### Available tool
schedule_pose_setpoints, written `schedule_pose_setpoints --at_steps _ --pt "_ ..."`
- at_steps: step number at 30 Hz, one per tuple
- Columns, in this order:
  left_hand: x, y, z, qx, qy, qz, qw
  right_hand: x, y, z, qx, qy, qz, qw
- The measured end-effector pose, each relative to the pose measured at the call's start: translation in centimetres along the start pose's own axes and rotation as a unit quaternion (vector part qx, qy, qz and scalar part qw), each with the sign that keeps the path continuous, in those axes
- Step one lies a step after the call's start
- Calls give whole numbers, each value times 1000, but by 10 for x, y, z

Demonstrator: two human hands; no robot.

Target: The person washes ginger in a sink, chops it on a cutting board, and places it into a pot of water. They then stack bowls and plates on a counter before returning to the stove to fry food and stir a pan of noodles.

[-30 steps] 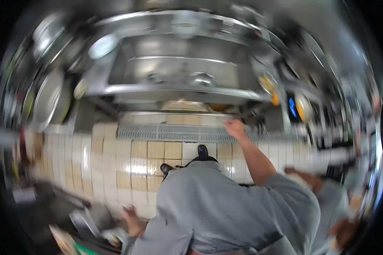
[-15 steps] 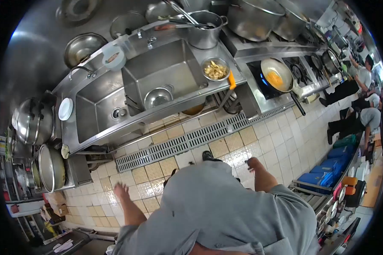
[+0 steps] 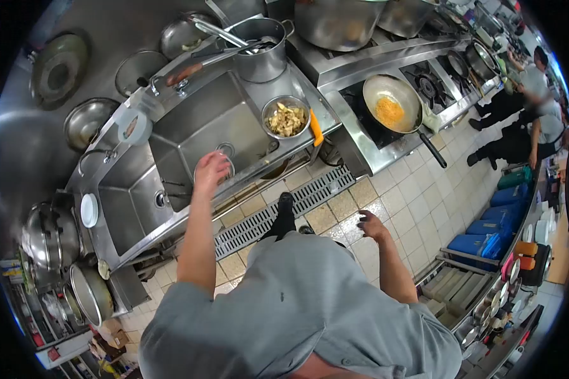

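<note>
My left hand [image 3: 210, 174] reaches over the front edge of the double steel sink [image 3: 199, 107], its fingers stretched out and nothing in them. Below it in the basin lies a metal bowl [image 3: 230, 169], mostly hidden by the hand. My right hand [image 3: 374, 225] hangs over the tiled floor with fingers apart and slightly bent, touching nothing. On the counter right of the sink stands a steel bowl of pale cut food pieces [image 3: 287, 120], with an orange object [image 3: 316, 129] beside it. A wok [image 3: 392, 88] with orange-yellow food [image 3: 389, 112] rests on the stove.
A tall pot [image 3: 259, 60] holding long-handled utensils stands behind the bowl of food. The wok's black handle [image 3: 432, 150] juts over the floor. A drain grate [image 3: 319, 196] runs below the counter. Other people [image 3: 525, 120] stand at far right, near blue bins [image 3: 487, 237].
My left hand has risen from over the floor to the sink edge. My body has moved closer to the counter, one foot now on the grate. The blue flame under the wok no longer shows.
</note>
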State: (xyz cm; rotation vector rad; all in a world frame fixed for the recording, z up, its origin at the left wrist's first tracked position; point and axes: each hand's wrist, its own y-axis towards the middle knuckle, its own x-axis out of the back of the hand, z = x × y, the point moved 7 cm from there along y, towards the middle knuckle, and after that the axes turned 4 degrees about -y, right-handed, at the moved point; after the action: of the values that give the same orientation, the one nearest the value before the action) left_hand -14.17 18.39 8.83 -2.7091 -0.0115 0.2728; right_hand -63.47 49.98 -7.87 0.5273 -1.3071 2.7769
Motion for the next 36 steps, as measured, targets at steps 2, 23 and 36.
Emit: schedule_pose_setpoints --at_steps 2,23,36 --pt "-50 37 37 115 -19 86 989 -21 -27 96 44 72 77 993" --pt "-97 152 -183 147 -388 362 835 11 46 392 247 -81 -278 925" --pt "-246 -15 -76 -107 86 261 955 -12 -19 513 372 51 -52 925"
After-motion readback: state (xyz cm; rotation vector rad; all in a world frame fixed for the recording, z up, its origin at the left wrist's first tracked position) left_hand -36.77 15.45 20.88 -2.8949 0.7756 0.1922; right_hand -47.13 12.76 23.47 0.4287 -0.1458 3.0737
